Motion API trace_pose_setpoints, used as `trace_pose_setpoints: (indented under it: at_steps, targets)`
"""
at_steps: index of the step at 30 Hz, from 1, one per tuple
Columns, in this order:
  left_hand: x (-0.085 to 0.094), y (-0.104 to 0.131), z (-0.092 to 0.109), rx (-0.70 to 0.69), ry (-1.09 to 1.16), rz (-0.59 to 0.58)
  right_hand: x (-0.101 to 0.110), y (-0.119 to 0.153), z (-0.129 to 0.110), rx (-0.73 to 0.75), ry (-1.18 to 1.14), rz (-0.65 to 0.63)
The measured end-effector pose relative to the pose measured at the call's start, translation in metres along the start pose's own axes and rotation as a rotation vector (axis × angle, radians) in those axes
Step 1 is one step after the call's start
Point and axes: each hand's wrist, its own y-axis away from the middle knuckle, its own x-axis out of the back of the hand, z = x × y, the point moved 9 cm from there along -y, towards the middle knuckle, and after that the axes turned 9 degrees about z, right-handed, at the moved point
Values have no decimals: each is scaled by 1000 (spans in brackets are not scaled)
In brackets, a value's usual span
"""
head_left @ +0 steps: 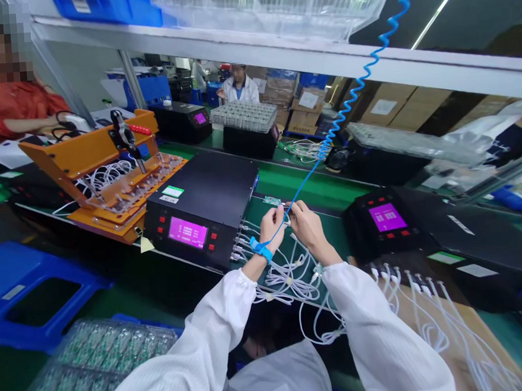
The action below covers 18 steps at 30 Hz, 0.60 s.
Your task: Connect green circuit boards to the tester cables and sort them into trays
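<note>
My left hand [272, 227], with a blue wrist strap [261, 249] and coiled cord, is closed in a pinch. What its fingertips hold is hidden. Close beside it, my right hand [307, 227] has its fingers bent together around a small white cable end [287, 223]. Just beyond my fingertips is a small green circuit board [271, 200]; I cannot tell whether my left hand touches it. White cables [289, 277] lie tangled below my hands. To the left stands a black tester box [203, 199] with a lit purple screen and plugs along its side.
An orange clamp fixture [121, 187] stands at the left. Another black box [428, 219] sits to the right with hanging white cables. Trays of circuit boards [98, 362] are low at left, near a blue stool [31, 295]. A shelf [254, 44] crosses above. Other people are around the line.
</note>
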Motion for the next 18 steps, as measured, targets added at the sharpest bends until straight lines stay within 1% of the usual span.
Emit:
trace_pose_setpoints:
  at_steps: [5,7,9,11,12,13,15,18]
  targets:
    - [4,-2,15,-79,-122,1,-1,-10,1,-48,-138,16]
    - [3,1,19,-109,-167,-3,-1,-15,6,-81,-231,50]
    - [2,6,22,-144,-212,-6,5,-21,23,-182,-335,149]
    - [0,11,21,-176,-261,-13,15,-25,48,-342,-418,284]
    - [-2,11,20,-186,-285,-16,20,-26,59,-413,-456,332]
    - [-3,11,19,-189,-301,-15,23,-26,67,-463,-502,353]
    - [-8,4,15,-188,-383,-19,25,-28,73,-518,-651,319]
    - [-23,-9,11,-196,-622,-88,18,-29,66,-603,-968,187]
